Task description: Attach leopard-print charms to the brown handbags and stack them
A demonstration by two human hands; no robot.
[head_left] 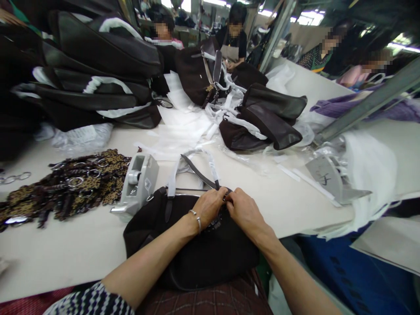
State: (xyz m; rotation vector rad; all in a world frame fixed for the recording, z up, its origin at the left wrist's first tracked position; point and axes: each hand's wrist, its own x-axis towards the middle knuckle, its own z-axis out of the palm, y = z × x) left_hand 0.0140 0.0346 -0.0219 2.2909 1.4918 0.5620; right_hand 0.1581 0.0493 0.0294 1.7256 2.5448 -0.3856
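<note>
Pinched closed, the fingertips of the left hand (210,205) and the right hand (244,212) meet on a small part of the black handbag (223,258), at its top edge; fingers cover this part, so I cannot tell its shape. The handbag lies at the near edge of the white worktable (95,245), its lower side reaching over the lap. Beside the fingers rises the wrapped handle (212,166), with the dark strap (198,171) leaning across. For such fine work, I think one hand should steady the base while the other adjusts gently, without pulling the wrapping or scratching the leather. Near the bag's left end stands the grey tape dispenser (139,183); leopard-print charms (108,175) are heaped beyond it.
</note>
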